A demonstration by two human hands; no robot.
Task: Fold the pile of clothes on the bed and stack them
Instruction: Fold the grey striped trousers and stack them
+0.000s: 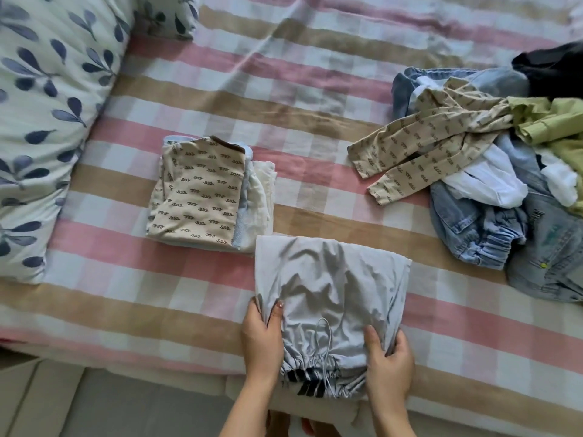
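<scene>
Pale grey drawstring shorts lie folded in half at the bed's near edge, waistband toward me. My left hand grips their left side, thumb on top of the cloth. My right hand grips the right side near the waistband, fingers curled round the edge. A stack of folded clothes, topped by a beige printed piece, sits just beyond and to the left of the shorts. The unfolded pile lies at the right: a beige printed top, denim, white, green and black garments.
The bed has a pink, tan and white checked sheet. A leaf-print pillow fills the left side. The bed edge and floor are at the bottom left.
</scene>
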